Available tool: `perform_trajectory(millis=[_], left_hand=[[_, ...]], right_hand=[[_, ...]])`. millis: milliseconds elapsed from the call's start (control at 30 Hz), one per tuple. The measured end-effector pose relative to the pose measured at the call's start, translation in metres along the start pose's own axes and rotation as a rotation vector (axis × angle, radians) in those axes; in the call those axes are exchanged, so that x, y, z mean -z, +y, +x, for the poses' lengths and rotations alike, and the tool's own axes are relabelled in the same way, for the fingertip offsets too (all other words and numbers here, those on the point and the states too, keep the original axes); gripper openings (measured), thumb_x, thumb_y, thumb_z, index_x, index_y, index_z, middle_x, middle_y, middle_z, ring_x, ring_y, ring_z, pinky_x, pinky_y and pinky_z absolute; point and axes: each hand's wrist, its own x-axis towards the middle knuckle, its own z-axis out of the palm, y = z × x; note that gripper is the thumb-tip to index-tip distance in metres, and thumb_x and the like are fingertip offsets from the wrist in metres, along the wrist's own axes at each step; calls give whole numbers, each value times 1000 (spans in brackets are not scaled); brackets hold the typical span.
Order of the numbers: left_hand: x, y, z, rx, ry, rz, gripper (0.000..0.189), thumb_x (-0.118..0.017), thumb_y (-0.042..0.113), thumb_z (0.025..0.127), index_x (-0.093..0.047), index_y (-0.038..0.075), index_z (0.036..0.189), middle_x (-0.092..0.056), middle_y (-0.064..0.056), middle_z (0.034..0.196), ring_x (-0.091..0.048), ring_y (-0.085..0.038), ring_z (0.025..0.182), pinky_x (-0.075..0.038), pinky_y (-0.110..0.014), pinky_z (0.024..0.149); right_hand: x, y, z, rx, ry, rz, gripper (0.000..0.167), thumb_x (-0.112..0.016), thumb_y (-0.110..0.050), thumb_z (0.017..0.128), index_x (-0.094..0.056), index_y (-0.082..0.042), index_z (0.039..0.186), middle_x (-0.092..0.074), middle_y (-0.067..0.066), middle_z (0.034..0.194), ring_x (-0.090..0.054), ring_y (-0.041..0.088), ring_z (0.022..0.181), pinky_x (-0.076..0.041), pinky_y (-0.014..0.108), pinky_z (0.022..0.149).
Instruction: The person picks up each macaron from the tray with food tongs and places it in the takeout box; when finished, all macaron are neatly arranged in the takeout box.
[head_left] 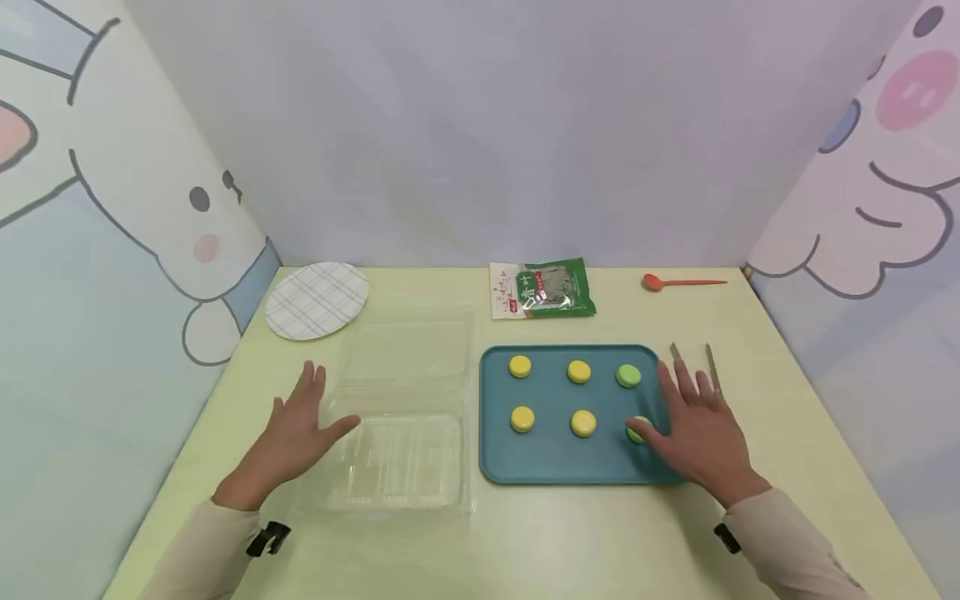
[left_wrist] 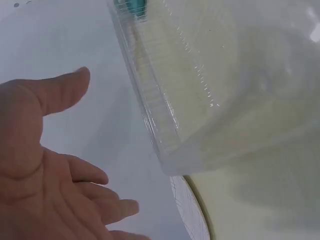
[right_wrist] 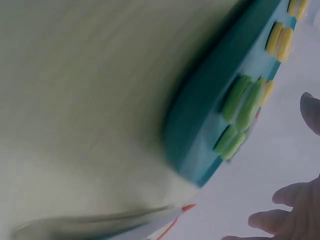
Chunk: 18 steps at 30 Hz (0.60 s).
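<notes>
Broadly spread on the worktop (head_left: 540,542): a clear plastic box (head_left: 405,467) lying open, a blue tray (head_left: 555,463) to its right, and a checked plate (head_left: 317,301) at the far left corner. Near the box's left side, a left hand (head_left: 291,432) with grip splayed wide and holding nothing; over the tray's right edge, a right hand (head_left: 701,429) with grip likewise splayed and empty. Behind the tray, a green-and-white packet (head_left: 542,290); half behind the right hand, metal tongs (head_left: 712,367); back right, a red spoon (head_left: 663,282); on the tray, four yellow macarons (head_left: 583,423) and two green macarons (head_left: 628,376), one partly behind that hand.
</notes>
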Motion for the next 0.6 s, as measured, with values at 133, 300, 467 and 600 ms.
perform_trajectory(millis=[133, 300, 467, 600], left_hand=[[11, -16, -5, 112, -45, -56, 90, -51, 58, 100, -21, -6, 155, -28, -34, 154, -31, -54, 138, -34, -67, 101], [13, -35, -9, 207, -111, -186, 71, -48, 48, 105, -36, -7, 149, -51, -29, 138, -50, -48, 126, -49, -54, 90], [8, -47, -9, 285, -171, -450, 67, -51, 35, 107, -29, -11, 150, -54, -26, 130, -56, -41, 121, -54, -43, 89], [5, -52, -9, 288, -180, -592, 66, -56, 27, 105, -27, -13, 150, -54, -27, 130, -60, -31, 115, -56, -38, 86]], right_hand=[[4, 16, -5, -68, -56, 30, 97, -56, -63, 95, -23, 5, 156, -21, 35, 156, -23, 57, 140, -28, 66, 104], [11, 40, -16, -167, -93, 64, 93, -55, -58, 98, -23, 10, 153, -23, 39, 153, -29, 61, 132, -44, 69, 78], [15, 59, -26, -263, -206, 102, 92, -57, -50, 99, -19, 15, 151, -25, 43, 146, -32, 66, 122, -43, 71, 75], [16, 69, -28, -301, -278, 106, 93, -60, -49, 97, -22, 22, 145, -34, 48, 132, -41, 67, 111, -45, 68, 73]])
